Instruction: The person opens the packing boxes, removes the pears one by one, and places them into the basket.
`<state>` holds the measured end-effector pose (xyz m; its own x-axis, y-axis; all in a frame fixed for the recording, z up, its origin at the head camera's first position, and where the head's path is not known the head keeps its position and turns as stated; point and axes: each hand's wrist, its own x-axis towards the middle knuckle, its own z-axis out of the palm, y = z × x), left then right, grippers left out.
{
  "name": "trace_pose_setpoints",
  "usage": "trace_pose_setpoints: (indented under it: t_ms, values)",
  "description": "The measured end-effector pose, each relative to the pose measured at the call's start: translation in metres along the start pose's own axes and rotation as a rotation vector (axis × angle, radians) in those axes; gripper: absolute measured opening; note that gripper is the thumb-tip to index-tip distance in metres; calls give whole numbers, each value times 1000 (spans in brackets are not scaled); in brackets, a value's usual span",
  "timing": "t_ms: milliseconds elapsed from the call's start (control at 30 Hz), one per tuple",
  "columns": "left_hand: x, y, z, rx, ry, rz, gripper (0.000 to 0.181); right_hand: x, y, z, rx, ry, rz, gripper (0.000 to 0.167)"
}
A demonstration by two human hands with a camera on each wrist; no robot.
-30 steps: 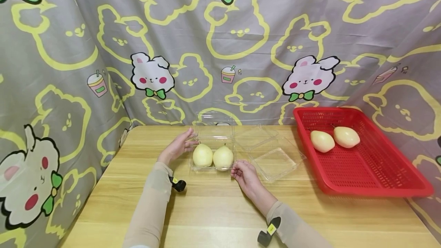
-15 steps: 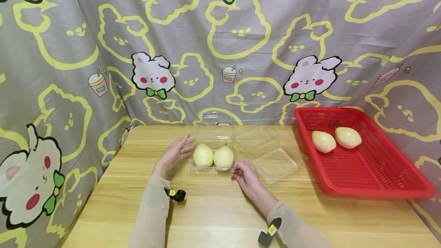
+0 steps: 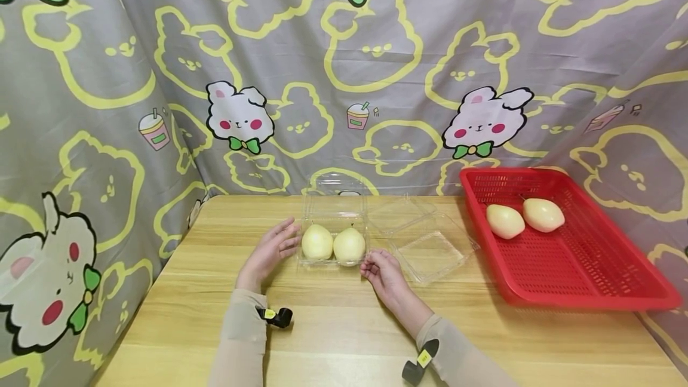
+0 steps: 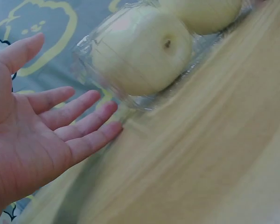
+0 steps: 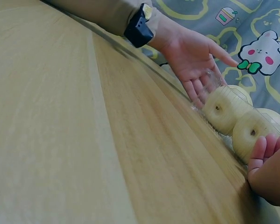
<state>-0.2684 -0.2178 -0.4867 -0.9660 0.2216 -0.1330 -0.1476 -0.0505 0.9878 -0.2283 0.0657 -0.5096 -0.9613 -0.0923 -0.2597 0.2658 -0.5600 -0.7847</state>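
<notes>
Two pale yellow pears (image 3: 317,242) sit side by side in a clear plastic container (image 3: 337,206), its lid raised at the back. Just left of the container is my left hand (image 3: 267,255), fingers spread and nothing held. In the left wrist view, a gap shows between the left hand (image 4: 42,121) and the near pear (image 4: 140,51). My right hand (image 3: 392,282) has its curled fingers against the container's right front corner. The right wrist view shows those fingers (image 5: 266,149) in front of the nearer pear; the thumb's hold is hidden.
Another clear container (image 3: 430,255) lies open and unfilled to the right. Farther right, a red perforated basket (image 3: 591,301) holds two pears (image 3: 543,215) near its back left. A patterned curtain (image 3: 301,28) hangs behind the wooden table (image 3: 333,327).
My left hand has drawn back leftward and toward me from the container's left side. The right hand, the container and its pears have stayed in place.
</notes>
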Motion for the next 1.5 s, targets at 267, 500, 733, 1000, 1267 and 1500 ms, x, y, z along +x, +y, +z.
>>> trace_pose_setpoints:
  t_ms: [267,500,733,1000,1267,1500]
  values:
    - [5,-10,5,-44,-10,23,65,0,-1,-1,-25,11,-34,18]
    - [14,-17,7,-36,-24,36,66,-2,-3,0,-8,41,-50,19]
    - [13,-17,4,-45,-35,13,67,-6,-1,5,-65,100,-109,19]
    - [3,-4,7,-44,-62,-11,67,-15,-1,15,-227,178,-230,20]
    - [-4,2,9,-35,-57,-14,66,-23,-5,24,-385,180,-332,30]
    - [-6,3,9,-44,-56,-24,65,-27,-14,32,-447,96,-434,32]
